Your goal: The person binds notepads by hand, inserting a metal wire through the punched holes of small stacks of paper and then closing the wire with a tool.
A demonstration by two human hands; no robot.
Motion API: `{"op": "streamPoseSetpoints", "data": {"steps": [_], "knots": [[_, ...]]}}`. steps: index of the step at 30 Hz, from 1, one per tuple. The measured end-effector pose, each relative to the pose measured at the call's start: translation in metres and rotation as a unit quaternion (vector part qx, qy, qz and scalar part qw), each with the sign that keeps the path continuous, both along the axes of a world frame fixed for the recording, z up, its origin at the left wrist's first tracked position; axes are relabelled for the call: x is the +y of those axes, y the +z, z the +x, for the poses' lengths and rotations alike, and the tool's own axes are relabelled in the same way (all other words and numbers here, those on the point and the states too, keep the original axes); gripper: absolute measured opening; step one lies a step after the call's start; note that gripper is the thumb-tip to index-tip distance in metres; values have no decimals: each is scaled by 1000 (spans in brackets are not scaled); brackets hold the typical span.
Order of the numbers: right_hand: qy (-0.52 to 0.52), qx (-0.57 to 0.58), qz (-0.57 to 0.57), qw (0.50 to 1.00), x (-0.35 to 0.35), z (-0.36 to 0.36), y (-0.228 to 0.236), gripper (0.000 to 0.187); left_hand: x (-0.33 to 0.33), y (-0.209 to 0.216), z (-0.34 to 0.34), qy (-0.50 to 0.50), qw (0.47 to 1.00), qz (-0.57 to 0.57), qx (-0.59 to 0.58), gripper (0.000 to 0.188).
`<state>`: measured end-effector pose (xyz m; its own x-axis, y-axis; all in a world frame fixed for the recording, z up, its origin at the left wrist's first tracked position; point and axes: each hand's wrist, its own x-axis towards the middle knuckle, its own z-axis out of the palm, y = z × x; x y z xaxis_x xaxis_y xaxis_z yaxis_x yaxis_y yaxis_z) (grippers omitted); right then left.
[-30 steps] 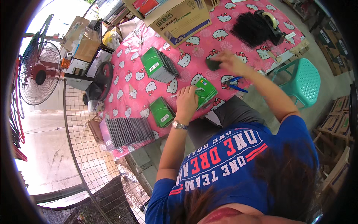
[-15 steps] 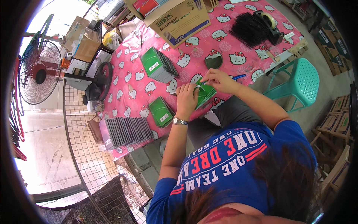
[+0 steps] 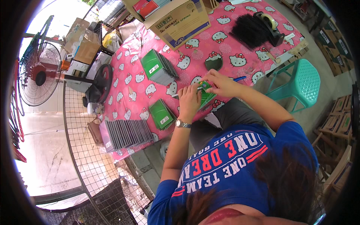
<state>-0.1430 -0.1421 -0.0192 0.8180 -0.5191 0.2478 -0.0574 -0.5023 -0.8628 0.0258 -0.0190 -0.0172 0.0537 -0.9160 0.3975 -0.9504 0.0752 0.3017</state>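
A green-covered notebook [image 3: 207, 99] lies under my hands at the table's near edge. My left hand [image 3: 189, 97] rests on its left side, fingers bent together around something mostly hidden. A thin pale strip [image 3: 175, 95] sticks out beside that hand, and a small whitish end shows at its fingertips. My right hand [image 3: 222, 84] is over the notebook's upper part, its thumb and fingers pinched close to the left fingertips; what they pinch is too small to tell. A blue pen-like tool [image 3: 240, 78] lies just beyond my right wrist.
Spiral-bound green notebooks stand in a stack [image 3: 159, 66], a small pile [image 3: 162, 115] and a long row [image 3: 127, 134]. A dark round-ended piece [image 3: 213, 63], black spiral coils [image 3: 247, 30], a tape dispenser [image 3: 275, 33] and a carton [image 3: 183, 24] lie farther off. A green stool [image 3: 305, 82] stands right.
My right hand has shifted slightly left and closer to my left fingertips, its fingers now curled lower over the notebook. My left hand stays nearly in place.
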Motion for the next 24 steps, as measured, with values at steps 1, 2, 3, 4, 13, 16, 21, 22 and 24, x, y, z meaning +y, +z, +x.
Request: {"op": "streamPoseSetpoints", "data": {"steps": [1,2,3,4,13,16,21,22,24], "knots": [[2,22,-75,997,2,-2,7,31,0,1,-1,-7,1000,4,-11,26],[-1,22,-76,997,3,-2,10,31,0,2,-1,-10,1000,3,-12,26],[-7,57,-62,996,5,0,14,32,0,2,-1,-15,1000,10,-26,26],[-13,92,-48,994,8,1,17,32,2,3,-2,-19,999,17,-40,26],[-280,217,-205,912,-57,41,-53,59,6,-4,7,-35,999,8,-9,22],[-241,349,-295,856,-60,43,-49,65,13,-1,4,-21,1000,-2,7,21],[109,114,207,966,-80,25,-33,60,18,-9,-1,58,998,-3,7,27],[218,-5,436,873,-65,24,-23,60,23,-14,4,57,998,5,23,30],[265,60,360,893,-49,11,9,58,21,-11,-3,55,998,7,-4,33]]}}
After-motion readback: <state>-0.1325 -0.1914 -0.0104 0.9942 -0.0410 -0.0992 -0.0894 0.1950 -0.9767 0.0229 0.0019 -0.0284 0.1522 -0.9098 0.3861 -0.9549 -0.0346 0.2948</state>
